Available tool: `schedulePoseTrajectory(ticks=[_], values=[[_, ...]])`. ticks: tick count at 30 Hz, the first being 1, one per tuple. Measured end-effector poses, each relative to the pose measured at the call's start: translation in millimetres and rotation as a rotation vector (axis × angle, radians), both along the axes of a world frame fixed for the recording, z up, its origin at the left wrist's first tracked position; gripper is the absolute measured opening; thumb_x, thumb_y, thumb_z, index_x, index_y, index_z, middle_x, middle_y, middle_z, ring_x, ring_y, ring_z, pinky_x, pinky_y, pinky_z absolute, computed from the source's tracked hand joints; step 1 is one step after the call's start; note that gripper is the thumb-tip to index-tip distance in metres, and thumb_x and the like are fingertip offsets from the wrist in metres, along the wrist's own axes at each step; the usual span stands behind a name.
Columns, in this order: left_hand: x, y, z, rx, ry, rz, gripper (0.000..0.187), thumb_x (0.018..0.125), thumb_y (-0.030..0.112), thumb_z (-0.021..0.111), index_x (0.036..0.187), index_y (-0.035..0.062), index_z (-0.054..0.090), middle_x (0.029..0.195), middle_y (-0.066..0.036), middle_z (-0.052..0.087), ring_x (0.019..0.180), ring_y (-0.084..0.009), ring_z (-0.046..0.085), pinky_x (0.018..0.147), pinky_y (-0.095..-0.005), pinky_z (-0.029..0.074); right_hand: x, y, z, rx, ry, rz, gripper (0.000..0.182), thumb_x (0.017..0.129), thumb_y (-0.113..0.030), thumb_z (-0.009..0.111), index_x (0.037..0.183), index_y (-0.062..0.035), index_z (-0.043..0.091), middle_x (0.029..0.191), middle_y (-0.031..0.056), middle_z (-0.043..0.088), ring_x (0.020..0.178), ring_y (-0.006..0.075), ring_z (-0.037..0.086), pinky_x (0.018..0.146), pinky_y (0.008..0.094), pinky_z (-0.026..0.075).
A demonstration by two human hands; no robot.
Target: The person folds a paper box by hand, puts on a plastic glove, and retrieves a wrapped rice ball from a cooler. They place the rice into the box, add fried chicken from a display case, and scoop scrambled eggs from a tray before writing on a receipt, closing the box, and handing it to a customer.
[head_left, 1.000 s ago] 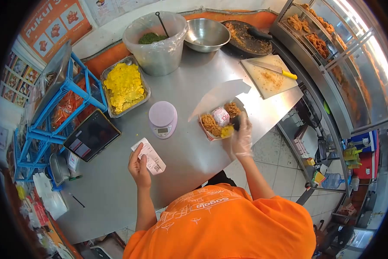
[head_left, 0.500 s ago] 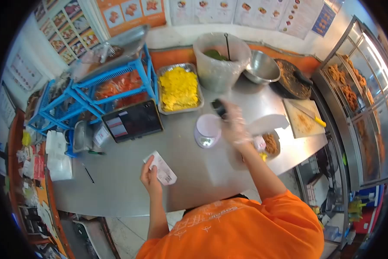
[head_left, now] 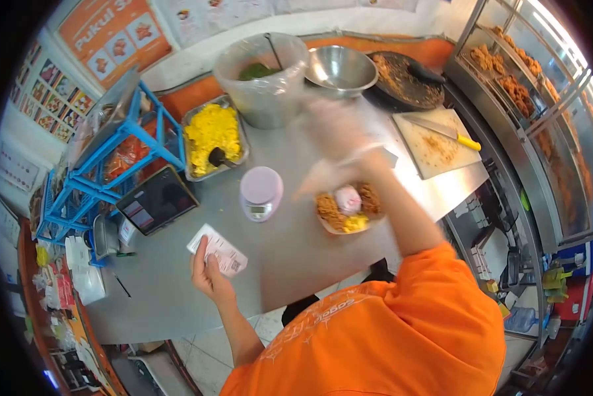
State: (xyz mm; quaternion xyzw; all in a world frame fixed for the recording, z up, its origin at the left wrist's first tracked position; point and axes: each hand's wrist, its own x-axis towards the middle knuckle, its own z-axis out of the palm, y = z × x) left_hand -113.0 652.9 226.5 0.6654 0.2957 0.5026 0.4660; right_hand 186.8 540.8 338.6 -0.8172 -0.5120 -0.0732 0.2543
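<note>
My left hand (head_left: 208, 274) pinches a white printed slip (head_left: 225, 256) between thumb and fingers, over the front of the steel table. My right hand (head_left: 336, 129), in a clear plastic glove, is smeared by motion above the table, so its fingers are not distinct. Just below it lies a paper food box (head_left: 344, 231) with fried chicken (head_left: 329, 210), a white wrapped bundle (head_left: 348, 198) and yellow scrambled egg (head_left: 355, 223). A black-handled utensil (head_left: 218, 157) rests in the foil tray of yellow egg (head_left: 212, 137). A round white kitchen scale (head_left: 261, 189) stands between my hands.
A plastic-lined bucket (head_left: 260, 99) and a steel bowl (head_left: 342, 69) stand at the back. A dark stone mortar (head_left: 402, 86) and a cutting board (head_left: 431, 162) with a yellow-handled knife (head_left: 468, 141) are right. A tablet (head_left: 156, 201) leans before blue racks (head_left: 108, 148). A glass food cabinet (head_left: 540, 125) stands far right.
My right hand has let go of the black-handled utensil, which now rests in the egg tray, and moved right toward the food box. The view has turned right; my left hand keeps the slip.
</note>
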Motion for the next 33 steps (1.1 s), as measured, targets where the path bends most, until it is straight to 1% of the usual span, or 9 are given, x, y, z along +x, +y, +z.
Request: schedulePoseTrajectory(ticks=[6, 11, 17, 18, 21, 24, 28, 30, 33], values=[[142.5, -147.1, 28.6, 0.243, 0.037, -0.19, 0.03, 0.083, 0.004, 0.051, 0.107, -0.0079, 0.063, 0.104, -0.016, 0.061, 0.094, -0.0223, 0.058, 0.082, -0.0313, 0.046, 138.4, -364.5, 7.4, -0.039, -0.02, -1.135, 0.043, 0.083, -0.023, 0.061, 0.124, -0.0095, 0.056, 0.12, 0.0125, 0.06, 0.111, 0.0245, 0.057, 0.094, 0.0351, 0.044], [287.6, -267.2, 33.9, 0.27, 0.094, -0.575, 0.025, 0.081, 0.002, 0.053, 0.101, -0.0045, 0.066, 0.092, -0.014, 0.064, 0.082, -0.023, 0.059, 0.071, -0.0311, 0.045, 217.7, -603.2, -42.5, 0.762, 0.3, -1.219, 0.044, 0.082, -0.024, 0.067, 0.12, -0.0037, 0.058, 0.115, 0.0129, 0.063, 0.106, 0.0199, 0.059, 0.093, 0.0327, 0.045], [364.4, -342.8, 54.6, 0.312, 0.07, -0.705, 0.022, 0.081, 0.0, 0.053, 0.098, -0.0026, 0.067, 0.086, -0.013, 0.064, 0.079, -0.0215, 0.059, 0.069, -0.0304, 0.044, 320.0, -655.6, 69.3, 1.185, 0.308, -0.743, 0.038, 0.086, -0.017, 0.063, 0.122, -0.0057, 0.057, 0.111, 0.0054, 0.062, 0.1, 0.0139, 0.058, 0.085, 0.0261, 0.047], [371.3, -351.9, 52.3, 0.316, 0.061, -0.704, 0.022, 0.081, 0.0, 0.053, 0.098, -0.0026, 0.067, 0.086, -0.013, 0.064, 0.079, -0.0215, 0.059, 0.069, -0.0304, 0.044, 334.3, -661.2, 86.5, 1.12, 0.326, -0.838, 0.042, 0.082, -0.024, 0.067, 0.123, -0.0162, 0.059, 0.122, -0.0029, 0.06, 0.108, 0.0139, 0.056, 0.092, 0.0244, 0.042], [372.2, -371.8, 55.6, 0.275, 0.13, -0.718, 0.023, 0.08, 0.0, 0.054, 0.098, -0.0024, 0.067, 0.085, -0.014, 0.065, 0.081, -0.0235, 0.06, 0.07, -0.0311, 0.045, 355.5, -662.8, 115.6, 0.408, -0.335, -0.967, 0.039, 0.083, -0.032, 0.065, 0.121, -0.0224, 0.06, 0.122, -0.0024, 0.06, 0.109, 0.0167, 0.056, 0.095, 0.0286, 0.042], [386.2, -376.8, 44.0, 0.432, 0.111, -0.699, 0.023, 0.079, 0.0, 0.055, 0.098, -0.0025, 0.067, 0.086, -0.015, 0.065, 0.08, -0.0268, 0.06, 0.071, -0.0328, 0.045, 328.6, -673.2, 150.9, 0.74, 0.11, -1.119, 0.036, 0.084, -0.033, 0.062, 0.119, -0.023, 0.06, 0.122, -0.0003, 0.06, 0.11, 0.0226, 0.056, 0.097, 0.0343, 0.041], [391.9, -371.3, 35.2, 0.393, 0.125, -0.758, 0.027, 0.089, 0.017, 0.056, 0.107, -0.0018, 0.065, 0.097, -0.016, 0.066, 0.08, -0.0254, 0.063, 0.074, -0.0352, 0.049, 235.9, -780.5, 140.3, 1.106, -0.714, -1.77, 0.036, 0.086, -0.033, 0.061, 0.114, -0.011, 0.061, 0.116, 0.0125, 0.061, 0.107, 0.0279, 0.057, 0.095, 0.0364, 0.043], [400.7, -367.1, 35.3, 0.465, 0.165, -0.736, 0.028, 0.088, 0.018, 0.057, 0.104, -0.0034, 0.066, 0.097, -0.017, 0.067, 0.081, -0.0266, 0.063, 0.075, -0.0359, 0.05, 226.7, -906.4, 96.6, 1.531, -0.891, -1.507, 0.039, 0.085, -0.031, 0.061, 0.114, -0.0055, 0.061, 0.109, 0.0171, 0.063, 0.102, 0.0272, 0.06, 0.093, 0.0342, 0.044], [423.6, -367.1, 23.1, 0.419, 0.191, -0.797, 0.029, 0.088, 0.018, 0.058, 0.104, -0.0046, 0.066, 0.097, -0.017, 0.067, 0.085, -0.0265, 0.063, 0.076, -0.0358, 0.05, 171.4, -941.7, 104.5, 1.161, -0.608, -2.06, 0.036, 0.085, -0.025, 0.059, 0.116, -0.0049, 0.062, 0.105, 0.0164, 0.065, 0.098, 0.0285, 0.061, 0.092, 0.0328, 0.044]])
